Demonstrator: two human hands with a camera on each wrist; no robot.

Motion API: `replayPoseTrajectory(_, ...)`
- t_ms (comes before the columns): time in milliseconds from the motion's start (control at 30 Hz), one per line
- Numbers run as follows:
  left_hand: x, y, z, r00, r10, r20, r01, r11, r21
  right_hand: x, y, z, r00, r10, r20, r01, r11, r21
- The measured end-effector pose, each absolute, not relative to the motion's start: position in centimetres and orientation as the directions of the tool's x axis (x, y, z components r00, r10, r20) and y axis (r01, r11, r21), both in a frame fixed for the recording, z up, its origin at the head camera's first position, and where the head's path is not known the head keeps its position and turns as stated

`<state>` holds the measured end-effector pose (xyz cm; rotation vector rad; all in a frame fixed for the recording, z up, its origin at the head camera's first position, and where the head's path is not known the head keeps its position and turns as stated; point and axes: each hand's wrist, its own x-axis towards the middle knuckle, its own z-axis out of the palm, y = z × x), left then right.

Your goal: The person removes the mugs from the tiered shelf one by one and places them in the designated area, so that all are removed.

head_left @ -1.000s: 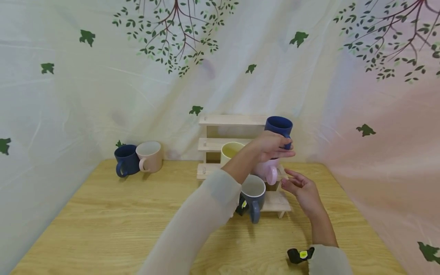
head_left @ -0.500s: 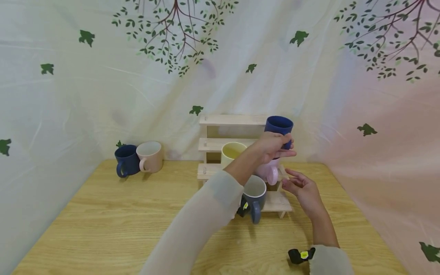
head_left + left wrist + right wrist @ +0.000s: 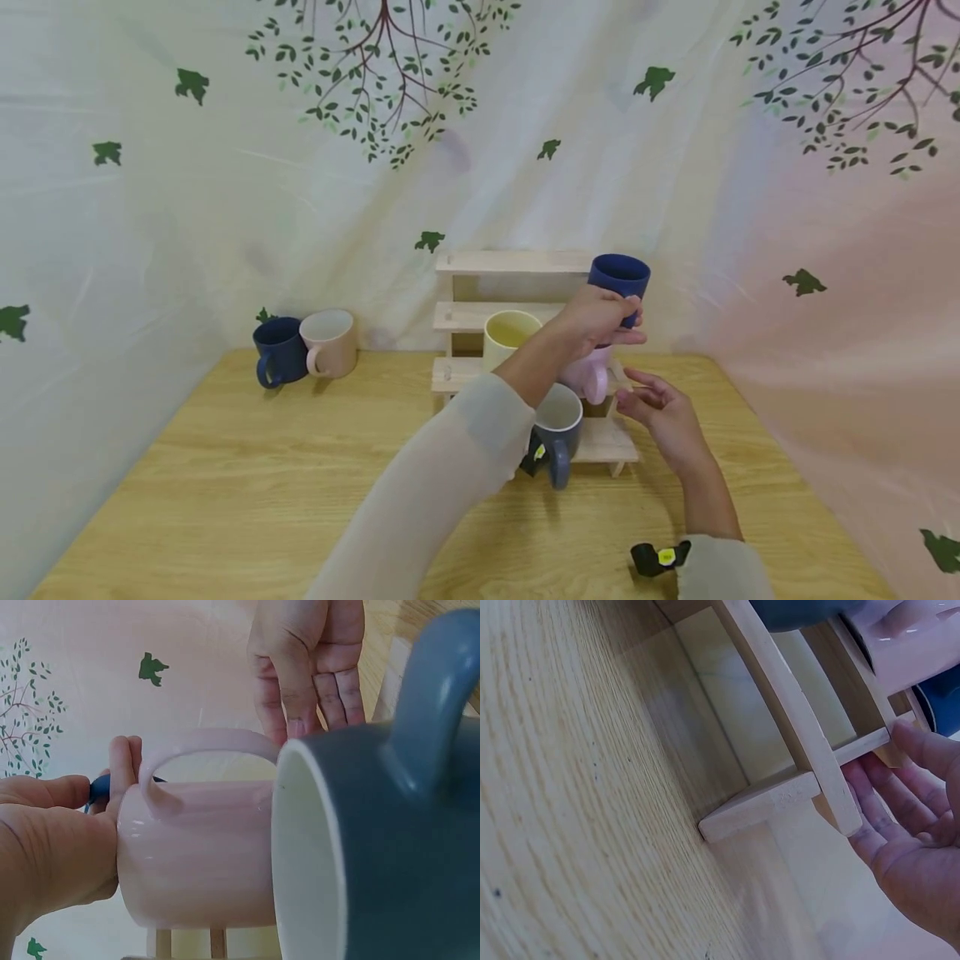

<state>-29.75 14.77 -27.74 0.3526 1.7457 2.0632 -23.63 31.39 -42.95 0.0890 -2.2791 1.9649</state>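
My left hand [image 3: 596, 318] grips the handle of a blue mug [image 3: 617, 285], which stands upright at the right end of the tiered wooden rack [image 3: 517, 262]. In the left wrist view a pink mug [image 3: 202, 855] and a grey-blue mug [image 3: 405, 855] cover much of the scene, and only a bit of blue handle [image 3: 100, 789] shows at my fingers. My right hand [image 3: 670, 423] holds the rack's right side; in the right wrist view its thumb and fingers pinch a wooden end [image 3: 874, 741]. Whether the blue mug's base touches the top shelf is hidden.
A yellow mug [image 3: 510, 332] stands on a lower shelf beside the pink mug [image 3: 588, 373]. The grey-blue mug [image 3: 558, 417] is on the lowest step, below my left forearm. A dark blue mug [image 3: 281, 354] and a pale pink mug [image 3: 332, 343] stand at the table's back left.
The blue mug in my left hand has shifted slightly to the right. My right hand has stayed at the rack's side.
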Motion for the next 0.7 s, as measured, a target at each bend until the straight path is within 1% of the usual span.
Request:
replayPoseTrajectory(267, -28.9, 14.9, -27.4, -0.915, 0.399, -0.063, -0.08, -0.027, 0.996, -23.7, 31.4, -43.1, -0.988, 0.033, 0.151, -0.145, 0.134, -0.98)
replayPoseTrajectory(400, -28.6, 15.0, -27.6, -0.924, 0.381, -0.04, -0.06, -0.04, 0.997, -23.6, 31.3, -43.1, -0.989, 0.032, 0.142, -0.137, 0.131, -0.982)
replayPoseTrajectory(600, -28.3, 14.9, -27.4, -0.93, 0.368, 0.012, -0.015, -0.072, 0.997, -23.5, 31.4, -43.0, -0.992, 0.031, 0.123, -0.115, 0.175, -0.978)
replayPoseTrajectory(700, -28.2, 14.8, -27.1, -0.933, 0.36, 0.022, 0.004, -0.05, 0.999, -23.6, 31.5, -42.9, -0.993, 0.036, 0.11, -0.1, 0.201, -0.974)
